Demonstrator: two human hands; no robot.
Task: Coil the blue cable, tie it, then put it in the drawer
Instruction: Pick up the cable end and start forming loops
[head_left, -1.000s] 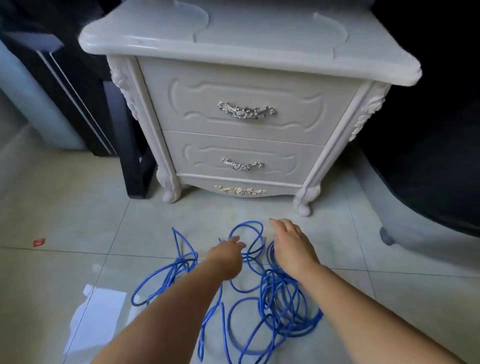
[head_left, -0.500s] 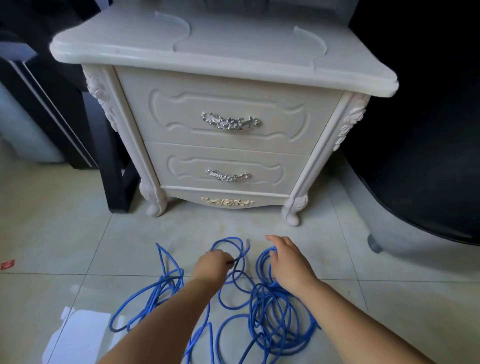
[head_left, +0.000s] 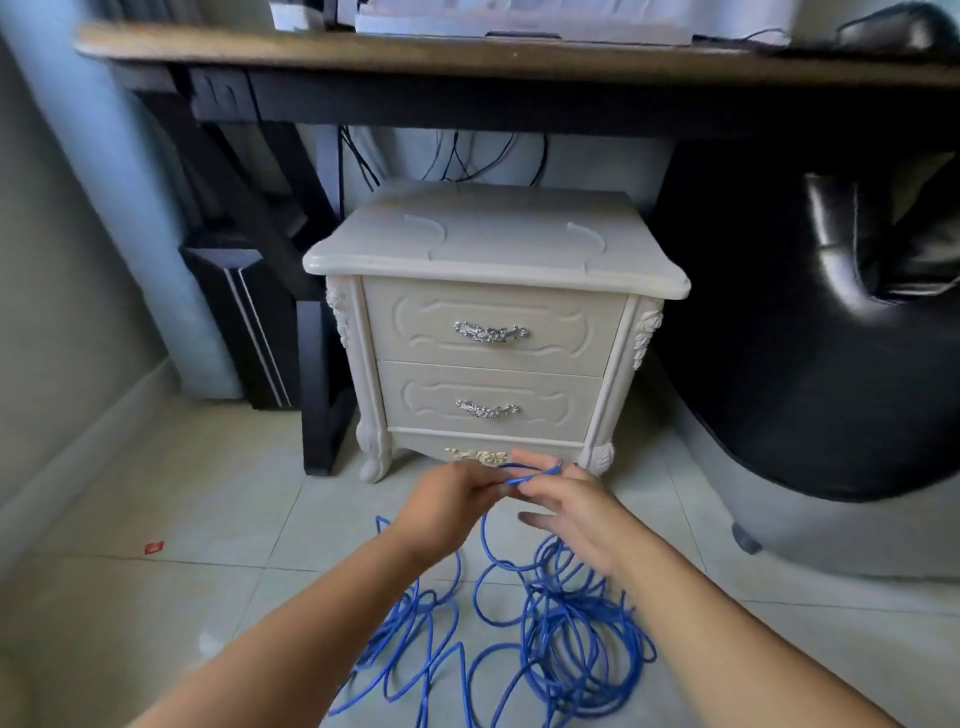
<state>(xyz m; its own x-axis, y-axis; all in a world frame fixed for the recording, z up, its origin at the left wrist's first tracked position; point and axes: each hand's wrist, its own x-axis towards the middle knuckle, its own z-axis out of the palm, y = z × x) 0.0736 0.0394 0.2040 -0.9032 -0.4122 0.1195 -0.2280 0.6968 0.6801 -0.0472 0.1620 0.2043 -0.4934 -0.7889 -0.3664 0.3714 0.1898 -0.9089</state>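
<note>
On the tiled floor (head_left: 156, 597), before a white nightstand (head_left: 493, 249) with both drawers (head_left: 415, 338) closed, the blue cable (head_left: 566, 639) lies in loose tangled loops. The left hand (head_left: 447, 506) pinches one raised strand; the right hand (head_left: 576, 514), fingers spread and fairly straight, touches the same strand.

Head camera looks forward and down, near the floor (head_left: 182, 493), facing the nightstand (head_left: 493, 364)
</note>
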